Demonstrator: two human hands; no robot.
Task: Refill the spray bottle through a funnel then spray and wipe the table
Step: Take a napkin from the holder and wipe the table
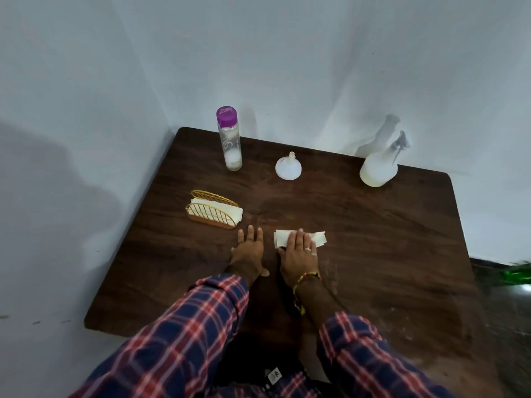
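Observation:
My right hand (pixel 298 254) lies flat with straight fingers on a white paper napkin (pixel 319 238), pressing it onto the dark wooden table (pixel 388 239). My left hand (pixel 248 249) rests flat on the table just to its left, holding nothing. The white spray bottle (pixel 379 165) stands at the back right. A white funnel (pixel 288 167) sits upside down at the back middle. A clear bottle with a purple cap (pixel 229 139) stands at the back left, with a little liquid at its bottom.
A gold wire napkin holder (pixel 212 209) with white napkins stands left of my hands. Walls close the table in at the back and left. The table's right edge meets a dark floor with something green (pixel 517 275) on it.

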